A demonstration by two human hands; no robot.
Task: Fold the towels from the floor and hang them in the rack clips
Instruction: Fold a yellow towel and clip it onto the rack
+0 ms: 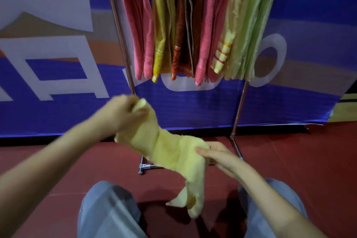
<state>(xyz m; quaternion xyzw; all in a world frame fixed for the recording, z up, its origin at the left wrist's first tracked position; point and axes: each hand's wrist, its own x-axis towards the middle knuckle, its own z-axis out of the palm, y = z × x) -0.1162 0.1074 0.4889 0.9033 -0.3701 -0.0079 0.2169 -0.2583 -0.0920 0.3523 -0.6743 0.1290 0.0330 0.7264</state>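
A yellow towel (170,152) is held mid-fold, clamped by the left hand (123,112) above and the right hand (218,155) below; corners must be aligned next.

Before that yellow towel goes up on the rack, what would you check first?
1. Both hands hold the yellow towel: ok; left hand grips its upper end, right hand the middle.
2. Towel folded flat: not ok; it is bunched and twisted, tail dangling.
3. Towel off the floor: cannot tell; the tail hangs low between the knees.
4. Free clip on the rack: cannot tell; the clips sit at the picture's top edge.
5. Room beside the hanging towels: cannot tell; they hang packed together.
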